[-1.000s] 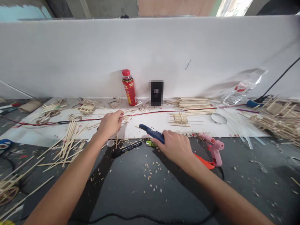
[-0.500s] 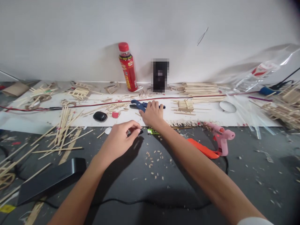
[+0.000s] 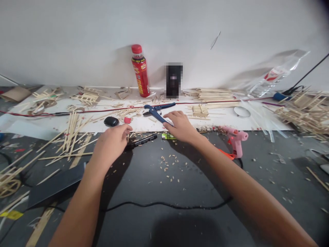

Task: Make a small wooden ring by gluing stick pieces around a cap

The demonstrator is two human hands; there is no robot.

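Observation:
Blue pipe cutters [image 3: 157,115] lie on the white board with their handles spread. My right hand [image 3: 181,127] is closed round the end of the near handle, thumb on one side and fingers on the other. My left hand [image 3: 111,142] is loosely curled with its fingers a little apart; no held thing shows, though the thumb side is partly hidden. Close to its fingertips lies a black marker [image 3: 144,140] on the dark table. A small green-labelled item [image 3: 167,136] rests just below my right hand.
Small wood offcuts [image 3: 167,164] are scattered in front. Wooden sticks [image 3: 69,137] lie left, near a black mouse-shaped object [image 3: 111,121]. A pink glue gun [image 3: 238,140] stands right. A red bottle [image 3: 140,72] is at the wall, and a black cable [image 3: 164,206] crosses the table.
My left hand has drawn back left, uncovering the marker. My right hand has shifted down and right from on top of the cutters, whose handles have spread apart.

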